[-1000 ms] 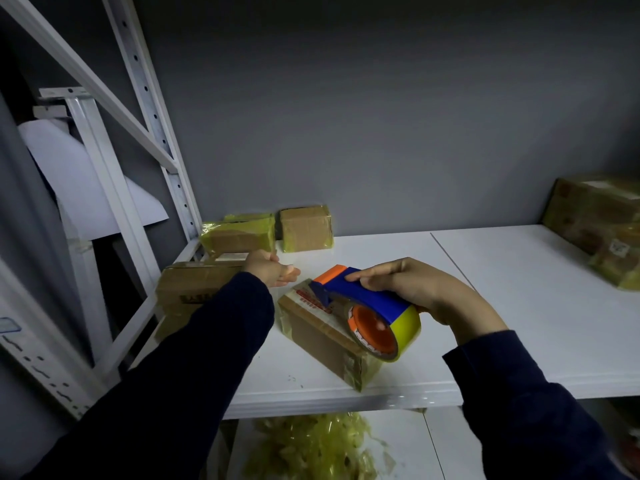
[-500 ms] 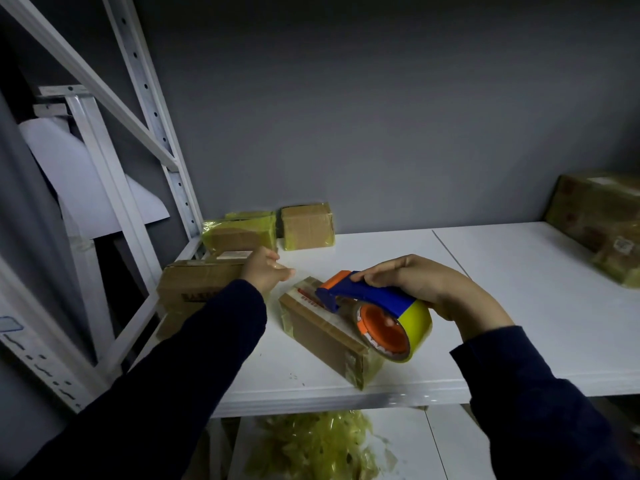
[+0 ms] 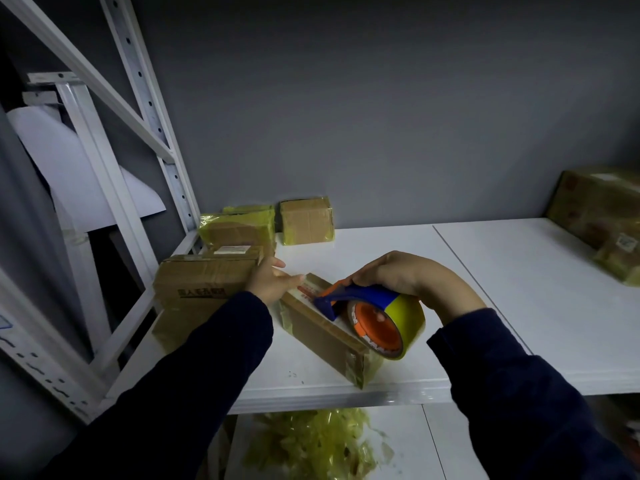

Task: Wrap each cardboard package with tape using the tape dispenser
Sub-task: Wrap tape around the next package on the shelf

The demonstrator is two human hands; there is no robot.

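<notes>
**tapefan:** Your box (image 3: 322,336) lies slantwise on the white shelf (image 3: 519,306). Its near corner almost reaches the front edge, and yellowish tape shows on both ends. The dispenser (image 3: 349,296) sits on top of it, blue nose down on the lid near the red print. The yellow roll (image 3: 408,313) hangs off the box's right side.

**boxguy:** Yep. Your right hand (image 3: 398,275) comes over from above, its grip curled round the dispenser's handle. Your left hand (image 3: 270,282) has a loose, wide grip: fingers stretched out, tips at the box's far left corner, holding nothing. Can't tell if they press on it or just touch.

**tapefan:** Just left of that hand there's a stack (image 3: 204,275) of brown cartons, right by the rack's post (image 3: 145,98). Behind the stack, against the grey wall (image 3: 381,116), sit a taped parcel (image 3: 239,225) and a small carton (image 3: 306,220), side by side.

**boxguy:** Well off to your right are some big parcels (image 3: 595,209), blurry at the frame's edge. Down on the lower shelf (image 3: 408,445) under your arms there's a heap of yellow tape scraps (image 3: 311,445).
</notes>
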